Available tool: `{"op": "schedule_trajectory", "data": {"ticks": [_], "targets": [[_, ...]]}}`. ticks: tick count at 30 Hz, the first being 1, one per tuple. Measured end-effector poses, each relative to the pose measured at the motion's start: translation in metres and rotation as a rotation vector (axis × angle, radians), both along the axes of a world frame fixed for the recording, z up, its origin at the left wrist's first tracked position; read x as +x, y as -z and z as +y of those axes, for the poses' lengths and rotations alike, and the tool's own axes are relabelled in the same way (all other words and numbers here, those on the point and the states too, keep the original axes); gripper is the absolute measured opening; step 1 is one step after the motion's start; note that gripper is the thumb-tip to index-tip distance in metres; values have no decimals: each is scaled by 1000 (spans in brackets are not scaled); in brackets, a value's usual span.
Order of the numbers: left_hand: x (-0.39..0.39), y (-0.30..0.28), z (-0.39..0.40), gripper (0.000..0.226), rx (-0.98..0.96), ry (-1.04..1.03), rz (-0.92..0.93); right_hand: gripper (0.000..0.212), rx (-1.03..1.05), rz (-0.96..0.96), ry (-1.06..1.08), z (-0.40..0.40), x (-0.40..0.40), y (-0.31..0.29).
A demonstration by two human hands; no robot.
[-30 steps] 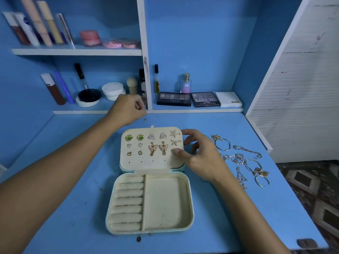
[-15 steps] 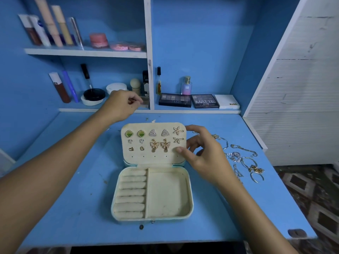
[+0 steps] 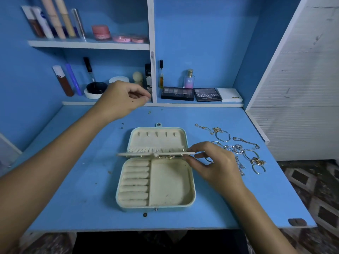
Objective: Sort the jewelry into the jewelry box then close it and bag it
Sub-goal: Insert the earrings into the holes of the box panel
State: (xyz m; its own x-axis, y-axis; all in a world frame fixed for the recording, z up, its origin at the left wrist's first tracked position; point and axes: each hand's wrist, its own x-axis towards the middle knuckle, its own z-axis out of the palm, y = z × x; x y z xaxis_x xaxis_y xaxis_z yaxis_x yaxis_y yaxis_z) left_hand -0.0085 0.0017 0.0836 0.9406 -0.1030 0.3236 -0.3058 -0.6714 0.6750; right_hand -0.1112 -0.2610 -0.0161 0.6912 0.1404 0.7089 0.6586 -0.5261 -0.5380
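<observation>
Right hand (image 3: 218,165) grip pinching thin cream panel (image 3: 156,154) over velvety rounded jewelry box (image 3: 190,182).

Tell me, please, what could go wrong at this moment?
The right hand pinches the cream earring panel by one end, tipped edge-on over the open pale-blue jewelry box; hanging earrings might snag or drop. The tangled gold and silver chains and bangles lie right beside that wrist and could be swept along the blue table.
</observation>
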Motion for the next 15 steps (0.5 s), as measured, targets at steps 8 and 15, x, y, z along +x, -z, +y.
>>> {"op": "schedule_trajectory", "data": {"ticks": [8, 15], "targets": [[-22, 3, -20, 6, 95, 169, 65, 9, -88, -110, -53, -9, 3, 7], [-40, 9, -38, 12, 80, 259, 172, 12, -90, -122, -78, -11, 6, 10]]}}
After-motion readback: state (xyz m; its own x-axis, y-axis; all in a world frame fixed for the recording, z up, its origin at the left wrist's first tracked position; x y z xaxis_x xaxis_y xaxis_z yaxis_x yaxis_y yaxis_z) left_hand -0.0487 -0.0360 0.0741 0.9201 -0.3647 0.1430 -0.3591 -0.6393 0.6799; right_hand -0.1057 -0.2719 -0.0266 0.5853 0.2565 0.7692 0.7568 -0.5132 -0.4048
